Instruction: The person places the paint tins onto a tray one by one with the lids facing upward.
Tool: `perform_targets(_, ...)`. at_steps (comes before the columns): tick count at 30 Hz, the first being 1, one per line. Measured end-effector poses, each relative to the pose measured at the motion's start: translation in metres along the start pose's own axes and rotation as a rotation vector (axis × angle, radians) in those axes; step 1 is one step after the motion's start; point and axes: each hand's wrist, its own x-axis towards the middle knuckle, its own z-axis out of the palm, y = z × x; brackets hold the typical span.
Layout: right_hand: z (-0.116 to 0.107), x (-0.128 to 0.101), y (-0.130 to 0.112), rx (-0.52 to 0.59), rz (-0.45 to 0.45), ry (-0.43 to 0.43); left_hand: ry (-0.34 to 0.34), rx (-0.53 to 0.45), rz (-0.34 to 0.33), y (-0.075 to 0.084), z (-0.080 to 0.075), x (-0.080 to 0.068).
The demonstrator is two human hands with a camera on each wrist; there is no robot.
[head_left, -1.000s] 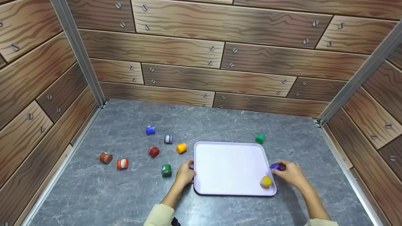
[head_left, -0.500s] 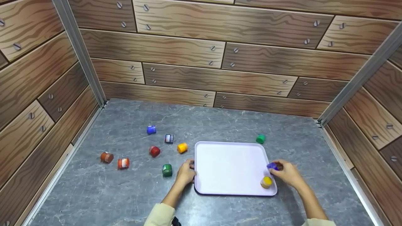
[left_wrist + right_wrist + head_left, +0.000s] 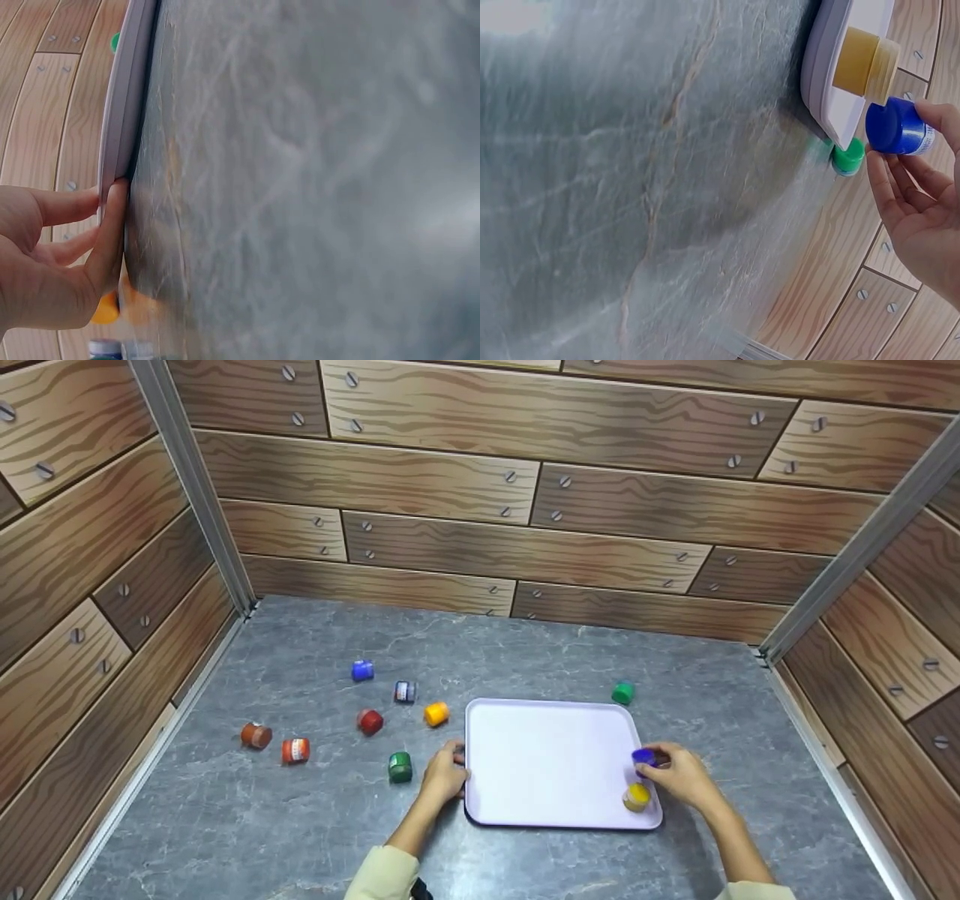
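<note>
My right hand [image 3: 682,772] pinches a small blue paint jar [image 3: 900,126] between thumb and fingers, above the right edge of a pale lilac tray [image 3: 555,757]. Just in front of it, a yellow paint jar [image 3: 636,796] stands on the tray near its front right corner. At the tray's left edge, my left hand [image 3: 444,774] holds the rim; the left wrist view shows the thumb and fingers [image 3: 112,232] on either side of that edge. A green jar [image 3: 622,693] lies on the table behind the tray's back right corner.
Left of the tray lie several paint jars: dark green [image 3: 400,767], orange-yellow [image 3: 436,714], red [image 3: 370,721], orange-red [image 3: 295,751], brown [image 3: 256,736], blue [image 3: 362,670] and a dark labelled one [image 3: 405,691]. Wood-patterned walls [image 3: 435,487] enclose the grey table [image 3: 315,832].
My right hand has carried the blue jar left, from beside the tray to over its right edge. The left hand stays at the tray's left rim.
</note>
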Motion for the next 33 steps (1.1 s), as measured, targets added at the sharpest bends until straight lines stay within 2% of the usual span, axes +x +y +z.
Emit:
perform_targets(10, 0.008, 0.003, 0.000, 0.032, 0.000, 0.002, 0.005, -0.013, -0.017, 0.001, 0.001, 0.000)
perform_targets(19, 0.015, 0.005, 0.002, 0.088, 0.003, -0.003, 0.000, -0.022, 0.013, 0.001, 0.000, 0.000)
perform_targets(33, 0.016, 0.005, 0.005, 0.152, -0.032, -0.017, 0.002, -0.025, 0.024, 0.001, 0.000, 0.000)
